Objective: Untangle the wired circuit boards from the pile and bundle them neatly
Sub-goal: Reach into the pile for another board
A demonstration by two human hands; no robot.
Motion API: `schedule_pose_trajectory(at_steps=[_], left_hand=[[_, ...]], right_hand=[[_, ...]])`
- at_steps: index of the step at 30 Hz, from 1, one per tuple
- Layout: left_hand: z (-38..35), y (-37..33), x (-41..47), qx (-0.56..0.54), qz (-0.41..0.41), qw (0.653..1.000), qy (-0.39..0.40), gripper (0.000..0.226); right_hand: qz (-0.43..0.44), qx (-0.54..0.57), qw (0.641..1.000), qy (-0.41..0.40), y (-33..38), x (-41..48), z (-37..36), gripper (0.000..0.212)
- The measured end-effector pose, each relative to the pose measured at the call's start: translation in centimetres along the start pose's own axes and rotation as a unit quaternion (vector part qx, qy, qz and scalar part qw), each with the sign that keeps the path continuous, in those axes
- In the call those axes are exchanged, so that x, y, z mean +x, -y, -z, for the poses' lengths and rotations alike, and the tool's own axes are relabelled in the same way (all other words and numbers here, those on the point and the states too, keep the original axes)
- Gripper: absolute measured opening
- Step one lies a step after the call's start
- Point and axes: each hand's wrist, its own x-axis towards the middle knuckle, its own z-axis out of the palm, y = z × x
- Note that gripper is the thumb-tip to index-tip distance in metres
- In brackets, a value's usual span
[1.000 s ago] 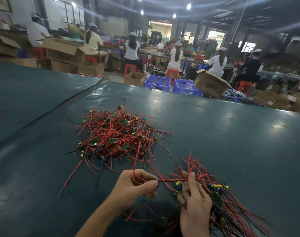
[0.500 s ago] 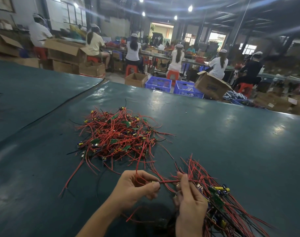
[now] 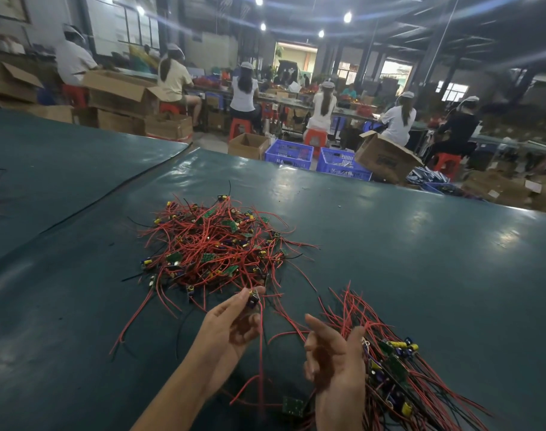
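step was: separating 1 wired board point(image 3: 253, 299) from pile point(image 3: 215, 247) | left hand point(image 3: 231, 332) grip pinched it | right hand point(image 3: 334, 365) grip apart, empty, beside bundle point(image 3: 396, 371) | next likely needed: board laid onto bundle

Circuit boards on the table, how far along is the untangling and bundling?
Done: a bundle lies beside the right hand. In hand: the left hand pinches one board, its red wire hanging. Left: the big tangled pile, seemingly most of the job.

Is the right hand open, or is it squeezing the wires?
Open. The right hand has its fingers loosely spread with nothing pinched between them; the bundle of wired boards lies beside it.
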Motion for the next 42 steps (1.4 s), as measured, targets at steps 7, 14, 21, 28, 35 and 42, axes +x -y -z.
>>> schedule_pose_trajectory(at_steps=[7,14,21,28,35,42], left_hand=[[-0.4,0.6,-1.1,0.091,0.094,0.980,0.148,0.049],[0.0,0.2,-1.2,0.151,0.132,0.963,0.181,0.070],[0.0,1.1,-1.1,0.192,0.108,0.957,0.187,0.041],[-1.1,1.6,-1.7,0.287,0.011,0.933,0.217,0.033],[-0.6,1.6,-0.7,0.298,-0.075,0.938,0.159,0.043],[-0.2,1.7,-0.4,0.305,-0.087,0.936,0.154,0.044]], right_hand=[[0.015,-0.143,0.983,0.117,-1.3,-0.7,-1.1,0.033],[-0.033,-0.112,0.992,0.055,-1.0,-0.7,-1.3,0.033],[-0.039,-0.035,0.997,-0.053,-0.3,-0.5,-1.2,0.029],[-0.005,-0.090,0.996,0.003,-0.6,-1.1,-1.2,0.042],[-0.023,-0.058,0.992,-0.107,-0.4,0.0,-0.8,0.018],[-0.015,0.032,0.988,-0.149,0.9,0.4,0.0,0.019]])
